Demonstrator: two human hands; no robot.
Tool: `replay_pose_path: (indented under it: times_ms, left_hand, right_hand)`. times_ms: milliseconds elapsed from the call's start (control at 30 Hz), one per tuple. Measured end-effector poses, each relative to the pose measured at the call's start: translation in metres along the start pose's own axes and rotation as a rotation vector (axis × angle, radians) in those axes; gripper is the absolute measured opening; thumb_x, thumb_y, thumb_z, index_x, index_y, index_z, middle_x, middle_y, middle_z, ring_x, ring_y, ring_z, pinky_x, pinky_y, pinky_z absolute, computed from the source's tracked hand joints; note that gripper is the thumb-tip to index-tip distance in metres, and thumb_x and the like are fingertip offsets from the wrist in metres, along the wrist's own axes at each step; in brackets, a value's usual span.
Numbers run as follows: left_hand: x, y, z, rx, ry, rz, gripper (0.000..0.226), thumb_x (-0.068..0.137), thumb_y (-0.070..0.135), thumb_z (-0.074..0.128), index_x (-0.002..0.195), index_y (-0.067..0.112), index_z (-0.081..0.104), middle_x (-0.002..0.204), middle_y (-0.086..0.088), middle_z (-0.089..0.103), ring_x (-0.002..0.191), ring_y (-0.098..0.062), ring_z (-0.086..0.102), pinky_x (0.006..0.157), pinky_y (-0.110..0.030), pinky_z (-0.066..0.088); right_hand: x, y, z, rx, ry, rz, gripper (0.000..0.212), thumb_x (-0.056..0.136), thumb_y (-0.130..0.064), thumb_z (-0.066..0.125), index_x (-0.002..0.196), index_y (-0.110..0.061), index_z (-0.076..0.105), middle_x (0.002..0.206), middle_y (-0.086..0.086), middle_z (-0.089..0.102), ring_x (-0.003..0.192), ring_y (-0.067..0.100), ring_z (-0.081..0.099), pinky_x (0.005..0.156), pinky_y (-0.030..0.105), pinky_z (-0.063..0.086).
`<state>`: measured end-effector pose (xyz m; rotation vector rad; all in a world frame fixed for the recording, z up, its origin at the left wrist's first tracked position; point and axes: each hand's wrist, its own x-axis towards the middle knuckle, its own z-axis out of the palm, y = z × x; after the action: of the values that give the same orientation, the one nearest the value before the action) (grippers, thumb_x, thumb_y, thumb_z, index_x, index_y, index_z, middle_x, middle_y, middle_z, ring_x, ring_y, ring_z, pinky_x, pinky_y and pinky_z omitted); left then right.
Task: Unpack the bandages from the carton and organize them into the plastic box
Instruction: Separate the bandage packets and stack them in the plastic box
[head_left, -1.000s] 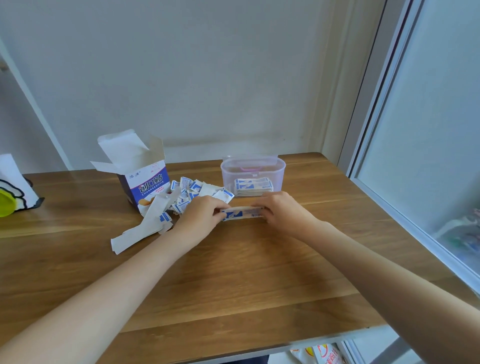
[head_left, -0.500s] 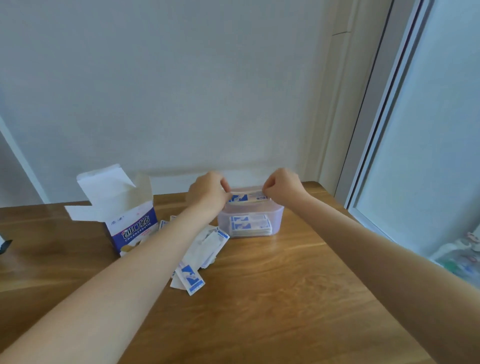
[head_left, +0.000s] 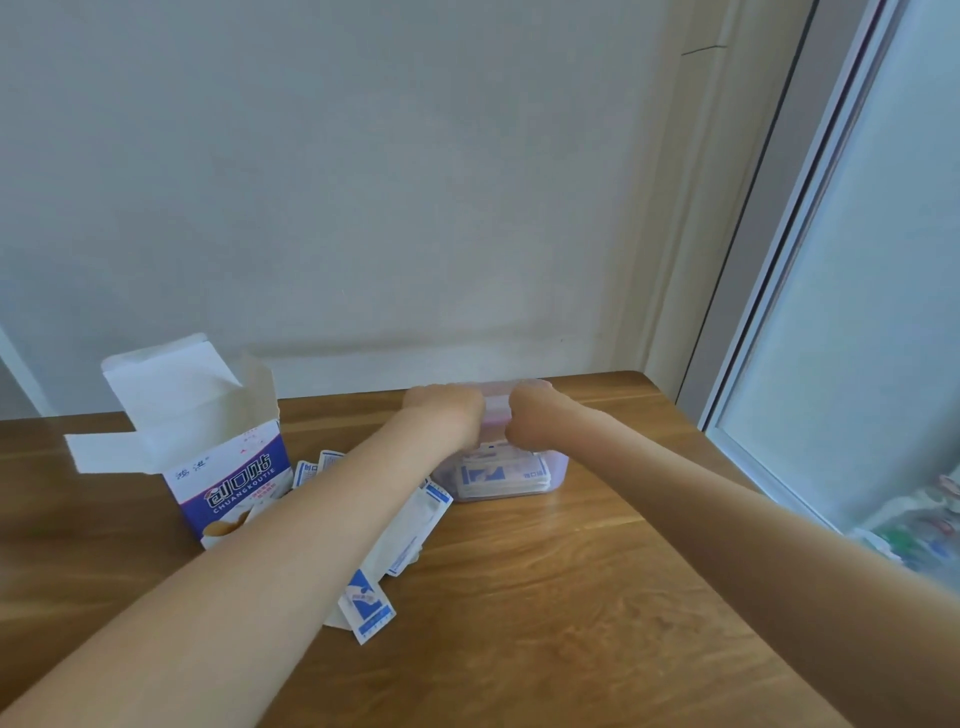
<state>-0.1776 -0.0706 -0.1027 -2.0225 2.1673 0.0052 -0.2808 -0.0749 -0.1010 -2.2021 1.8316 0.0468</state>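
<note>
Item, left hand (head_left: 448, 415): reached down into the open top of the clear plastic box (head_left: 555, 475), knuckles up, fingers out of my sight inside the rim; I could not tell whether it gripped anything. Item, right hand (head_left: 531, 423): likewise lowered into the box just beside the left, fingers curled under and hidden, grasp not readable from my feed. Both hands were blurred, and a pale band showed between them at the box's mouth, too smeared for me to name. Item, plastic box: stood on the wooden table (head_left: 597, 597) near the far edge, close to the wall (head_left: 363, 182); through its front wall I saw a flat stack of wrapped bandages (head_left: 501, 475), white with blue print, lying on the bottom. Item, loose bandages (head_left: 410, 525): a scattered heap on the table to the left of the box, partly covered by the left forearm, with one blue-and-white wrapper (head_left: 368, 605) lying nearest to me at the near end of the heap. Item, bandage carton (head_left: 228, 478): upright at the left of the heap, purple and white with printed lettering, its top flaps standing open. Item, sliding window frame (head_left: 779, 260): ran down the right side beyond the table's corner.
</note>
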Motion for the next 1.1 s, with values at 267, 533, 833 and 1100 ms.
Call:
replay_pose_path:
  times_ms: [267, 533, 833, 1100]
  left_hand:
    - [0.008, 0.005, -0.005, 0.132, -0.211, -0.039, 0.029, 0.092, 0.034, 0.05, 0.118, 0.022, 0.055, 0.12, 0.002, 0.057, 0.11, -0.018, 0.054, 0.078, -0.027, 0.037]
    - [0.01, 0.006, -0.003, 0.167, -0.21, -0.012, 0.027, 0.095, 0.03, 0.044, 0.118, 0.021, 0.055, 0.119, 0.001, 0.057, 0.107, -0.019, 0.054, 0.077, -0.027, 0.038]
    - [-0.022, -0.005, -0.022, -0.079, 0.191, 0.01, 0.023, 0.089, 0.018, 0.049, 0.107, 0.015, 0.063, 0.111, -0.006, 0.063, 0.102, -0.027, 0.059, 0.073, -0.028, 0.038]
    - [-0.089, -0.066, 0.016, -0.21, 0.148, 0.123, 0.026, 0.083, 0.013, 0.047, 0.07, 0.033, 0.059, 0.087, 0.006, 0.063, 0.086, -0.021, 0.06, 0.07, -0.032, 0.048]
  right_hand:
    - [0.006, -0.003, 0.0, -0.052, -0.06, 0.065, 0.026, 0.092, -0.004, 0.039, 0.065, -0.004, 0.038, 0.073, 0.007, 0.032, 0.057, 0.013, 0.028, 0.049, 0.019, 0.028]
    - [0.005, -0.009, -0.004, -0.137, -0.126, 0.07, 0.035, 0.096, -0.007, 0.038, 0.129, 0.005, 0.042, 0.13, 0.018, 0.047, 0.076, 0.019, 0.044, 0.072, 0.026, 0.037]
    - [-0.036, -0.028, -0.023, -0.182, 0.082, -0.093, 0.022, 0.091, -0.003, 0.043, 0.107, -0.006, 0.056, 0.114, 0.012, 0.056, 0.1, 0.029, 0.057, 0.072, 0.029, 0.036]
    - [-0.083, -0.05, 0.025, -0.123, 0.186, -0.549, 0.028, 0.09, -0.001, 0.041, 0.11, -0.013, 0.057, 0.108, 0.006, 0.06, 0.093, 0.024, 0.059, 0.055, 0.021, 0.037]
